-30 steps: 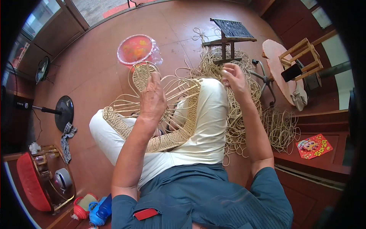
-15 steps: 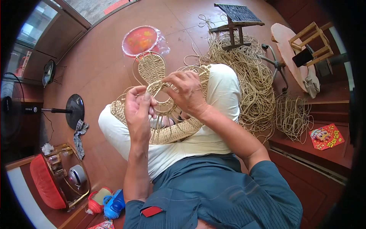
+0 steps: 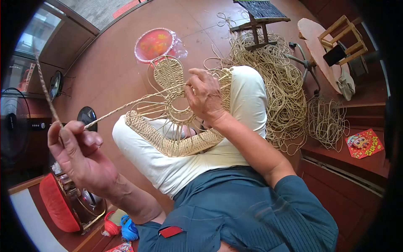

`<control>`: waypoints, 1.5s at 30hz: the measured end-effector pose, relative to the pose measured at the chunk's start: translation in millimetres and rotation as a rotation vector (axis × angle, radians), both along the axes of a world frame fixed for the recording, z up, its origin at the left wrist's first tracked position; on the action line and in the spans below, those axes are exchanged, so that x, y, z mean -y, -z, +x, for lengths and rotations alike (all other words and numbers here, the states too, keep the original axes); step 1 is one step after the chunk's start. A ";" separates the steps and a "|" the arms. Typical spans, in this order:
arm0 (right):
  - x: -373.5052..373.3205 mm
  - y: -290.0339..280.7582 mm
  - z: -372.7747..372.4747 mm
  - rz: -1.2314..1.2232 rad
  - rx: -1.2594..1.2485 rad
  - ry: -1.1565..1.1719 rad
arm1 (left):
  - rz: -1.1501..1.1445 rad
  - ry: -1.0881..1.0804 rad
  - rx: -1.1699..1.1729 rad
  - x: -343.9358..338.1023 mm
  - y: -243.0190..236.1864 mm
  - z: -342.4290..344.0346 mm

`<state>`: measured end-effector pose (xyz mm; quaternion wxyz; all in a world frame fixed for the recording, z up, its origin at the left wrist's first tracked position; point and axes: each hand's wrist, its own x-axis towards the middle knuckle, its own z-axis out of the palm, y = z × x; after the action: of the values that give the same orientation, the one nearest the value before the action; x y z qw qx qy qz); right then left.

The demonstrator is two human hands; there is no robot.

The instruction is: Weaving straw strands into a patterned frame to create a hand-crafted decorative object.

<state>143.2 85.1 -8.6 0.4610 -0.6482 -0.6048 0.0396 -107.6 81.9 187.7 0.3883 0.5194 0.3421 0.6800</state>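
Across my lap lies a wire frame partly woven with straw-coloured cord (image 3: 184, 148), its spokes running out from a wrapped centre ring (image 3: 181, 119). A woven oval lobe (image 3: 168, 72) stands out on its far side. My right hand (image 3: 204, 92) is closed on the ring's right upper edge; its fingertips are partly hidden. Off to the left, my left hand (image 3: 86, 157) pinches a twisted cord (image 3: 132, 103). The cord runs taut from there to the ring, and its free end rises past the fingers toward the upper left.
A big heap of loose cord (image 3: 279, 92) lies right of my knee, with a small stool (image 3: 261, 19) beyond it. A red basin (image 3: 155, 44) stands ahead. At left are a fan base (image 3: 87, 117) and a red-cushioned piece (image 3: 58, 201); a wooden slab table (image 3: 319, 54) stands at right.
My left hand has left the ring and swung down and left, drawing the cord out straight. The right hand stays at the ring.
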 end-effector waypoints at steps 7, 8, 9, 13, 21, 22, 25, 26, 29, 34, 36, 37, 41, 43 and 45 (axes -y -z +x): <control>-6.7 11.6 2.6 0.048 0.091 0.059 | -0.269 0.249 -0.191 13.7 32.8 37.0; -7.3 12.4 3.2 0.033 0.021 0.051 | -0.349 0.325 -0.202 19.3 40.1 45.8; -8.0 12.9 3.9 0.001 -0.056 0.046 | -0.400 0.372 -0.190 22.2 47.6 54.5; -5.7 14.5 2.4 0.053 0.035 0.036 | -0.575 0.498 -0.198 29.1 80.8 92.8; -2.4 13.5 -1.7 -0.036 0.092 0.025 | -0.609 0.701 -0.812 38.9 73.9 83.9; -1.5 12.5 -0.6 -0.053 0.111 0.002 | -0.527 0.905 -0.795 42.2 65.2 75.8; -0.2 9.8 0.4 -0.064 0.122 -0.026 | -0.257 1.232 -0.875 63.7 41.8 63.5; -0.2 9.2 0.2 -0.068 0.105 -0.026 | -0.063 1.345 -0.965 68.6 36.3 61.6; -0.3 8.0 -0.2 -0.087 0.093 -0.023 | -0.547 1.230 -0.736 50.7 13.1 35.7; -1.7 9.2 -1.0 -0.073 0.086 -0.033 | -0.192 0.267 -0.851 -28.0 74.2 68.1; -1.7 10.4 -1.2 -0.107 0.055 -0.037 | 0.005 0.236 -0.921 -48.7 104.6 88.5; -0.7 11.0 -1.6 -0.093 0.063 -0.043 | 0.045 0.265 -1.043 -52.7 118.1 97.6; 0.2 11.0 0.4 -0.069 0.032 -0.043 | 0.130 0.211 -1.432 -67.5 149.3 120.2; -0.9 9.7 2.2 -0.067 0.050 -0.044 | 0.162 0.213 -1.384 -76.4 153.8 122.4; -0.7 8.4 0.9 -0.058 0.010 -0.050 | -0.043 0.337 -1.419 -80.5 156.4 124.0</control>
<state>144.1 85.7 -17.0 0.4380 -0.6461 -0.6217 0.0655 16.4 162.4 31.3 0.1829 0.8730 0.4401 0.1039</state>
